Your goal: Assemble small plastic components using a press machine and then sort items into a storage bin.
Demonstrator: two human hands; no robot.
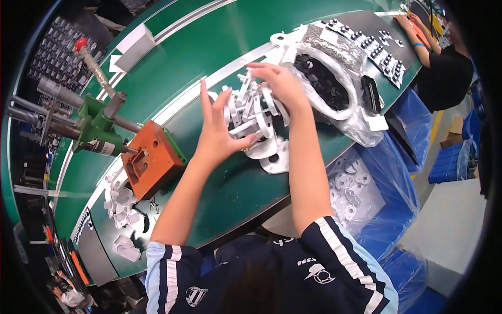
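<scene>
A heap of white plastic parts [251, 118] lies on the green work surface in front of me, some of them flat pieces with round holes. My left hand [217, 128] is cupped at the heap's left side, fingers spread and thumb stretched along its near edge. From the right, my right hand [280, 86] arches over the far side of the heap, its fingers extended and partly hiding the parts. Both hands look open around the pile; whether a fingertip pinches any single part is hard to see.
At left stands a green lever press [97, 128] with an orange block [151, 159]. More white parts [123, 201] lie near it. Right of my hands sits a plastic bag of black parts [327, 78]. A blue lined bin [387, 209] holds white parts. Another person [444, 73] works at far right.
</scene>
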